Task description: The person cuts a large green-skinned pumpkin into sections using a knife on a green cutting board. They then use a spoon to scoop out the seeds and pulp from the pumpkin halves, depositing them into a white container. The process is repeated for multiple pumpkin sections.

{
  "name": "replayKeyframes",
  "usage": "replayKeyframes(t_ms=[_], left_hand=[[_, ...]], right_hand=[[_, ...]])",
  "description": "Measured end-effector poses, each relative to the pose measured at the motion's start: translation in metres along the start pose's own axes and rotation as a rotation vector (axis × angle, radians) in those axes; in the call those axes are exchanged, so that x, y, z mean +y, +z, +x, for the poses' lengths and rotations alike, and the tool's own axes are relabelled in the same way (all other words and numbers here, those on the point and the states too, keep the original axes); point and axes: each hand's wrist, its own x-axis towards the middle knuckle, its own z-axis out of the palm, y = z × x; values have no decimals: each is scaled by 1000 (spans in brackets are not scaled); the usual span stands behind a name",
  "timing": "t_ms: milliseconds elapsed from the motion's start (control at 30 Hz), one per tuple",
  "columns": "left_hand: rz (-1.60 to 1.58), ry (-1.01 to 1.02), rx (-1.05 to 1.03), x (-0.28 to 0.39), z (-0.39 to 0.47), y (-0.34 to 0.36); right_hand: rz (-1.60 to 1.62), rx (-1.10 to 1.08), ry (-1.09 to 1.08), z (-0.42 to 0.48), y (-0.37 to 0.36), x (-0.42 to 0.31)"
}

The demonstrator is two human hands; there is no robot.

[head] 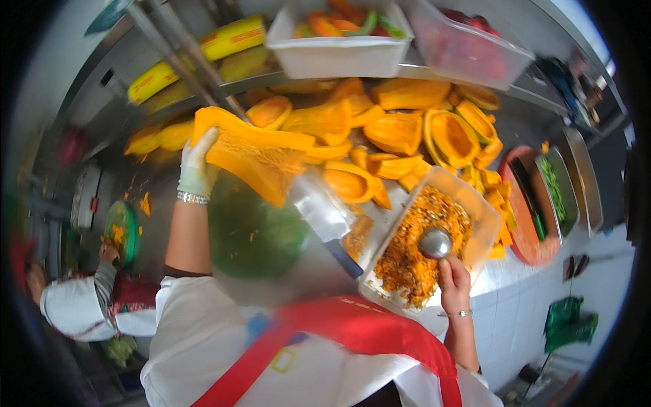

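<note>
In a pale glove, my left hand (pixel 197 155) grips a large cut piece of pumpkin (pixel 244 147), its stringy inner side showing. The piece is held up above a round green cutting board (pixel 254 231). My bare right hand (pixel 454 280) holds a metal spoon (pixel 435 242) by its handle, the rounded bowl over a translucent plastic tub (pixel 480 224). Pumpkin pulp and seeds (pixel 407 254) fill much of the tub. Between the board and the tub lies a cleaver (pixel 325 208) with a dark blue handle, its tip close to the held piece.
Hollowed pumpkin pieces (pixel 394 133) crowd the counter's back. To the right are a reddish cutting board (pixel 529 224), a dark knife (pixel 526 191) and a metal tray of chopped greens (pixel 554 188). Bins of peppers (pixel 338 48) stand on the shelf above. Another person (pixel 76 308) works at far left.
</note>
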Motion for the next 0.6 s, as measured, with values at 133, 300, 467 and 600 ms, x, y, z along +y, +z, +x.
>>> replayKeyframes(t_ms=[133,300,467,600], left_hand=[[-89,-275,-305,-43,-22,92],[-357,-575,-367,-113,-69,180],[-704,-745,-595,-142,-102,224],[-885,-709,-672,-159,-112,227]], right_hand=[[-167,-54,-328,10,11,-50],[-112,-72,-331,6,-3,-42],[108,-4,-208,3,-8,-11],[91,-58,-162,1,-3,-9]])
